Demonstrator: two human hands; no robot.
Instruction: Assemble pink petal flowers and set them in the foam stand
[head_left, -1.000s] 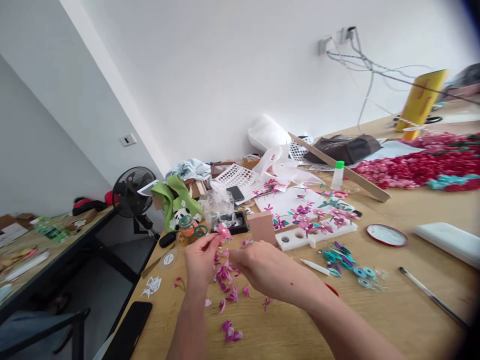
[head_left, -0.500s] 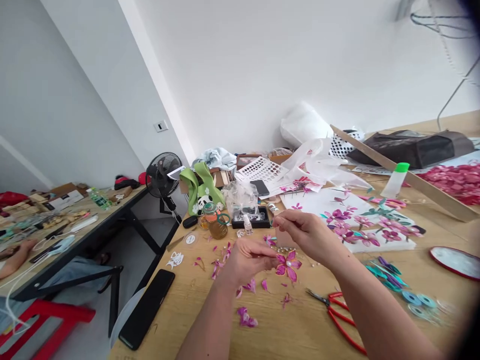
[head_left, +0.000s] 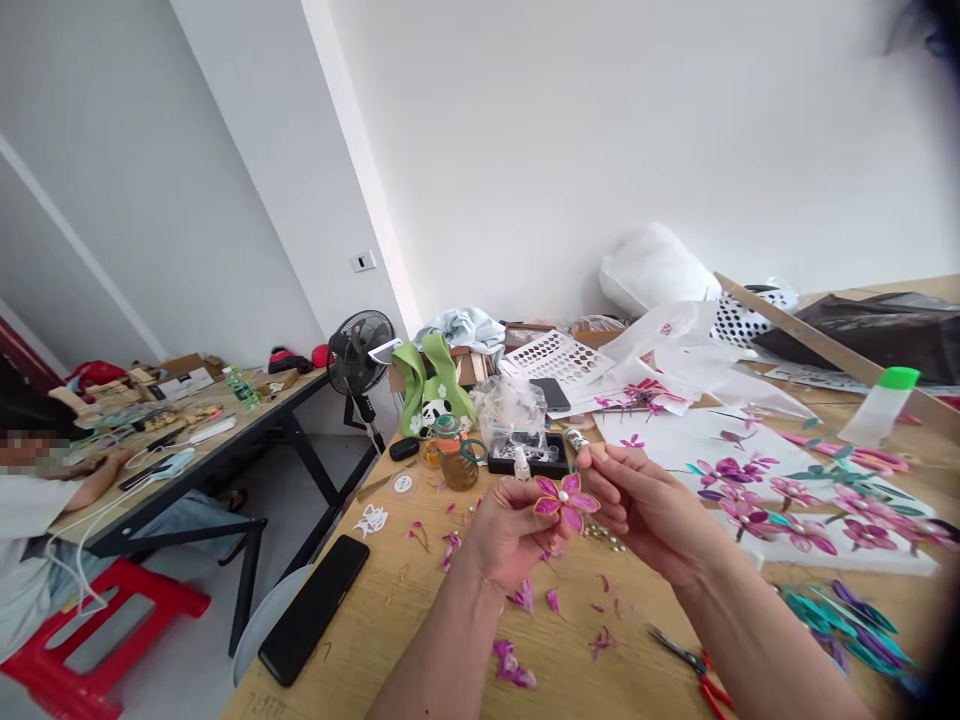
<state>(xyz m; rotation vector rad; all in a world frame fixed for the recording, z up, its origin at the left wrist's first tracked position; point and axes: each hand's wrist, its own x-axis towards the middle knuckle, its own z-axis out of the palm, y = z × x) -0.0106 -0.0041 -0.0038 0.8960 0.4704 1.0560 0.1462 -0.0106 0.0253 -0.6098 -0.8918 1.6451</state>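
My left hand point(head_left: 504, 540) pinches a magenta artificial flower point(head_left: 571, 512) with gold-edged petals and a white pearl at its centre, facing me. Just right of it is my right hand point(head_left: 651, 505), fingertips pressed together; whatever is between them is too fine to make out. Loose pearl beads point(head_left: 606, 540) lie on the wooden table below the hands. Magenta petals point(head_left: 513, 664) are scattered nearer to me. Red-handled scissors point(head_left: 679, 650) lie partly under my right forearm. Finished-looking pink flowers point(head_left: 810, 530) rest on white sheets at the right.
A black phone point(head_left: 315, 610) lies at the left table edge. A jar of brown liquid point(head_left: 457, 462), a black tray point(head_left: 551, 460) and a green bag point(head_left: 435, 390) stand behind the hands. Teal and purple thread bundles point(head_left: 847, 625) lie at right. Another person point(head_left: 45, 520) sits at the left table.
The view has swung to the right side's loss, shifting things rightward. My right hand has lowered beside the flower, and my left hand has raised the flower and turned its face more towards me.
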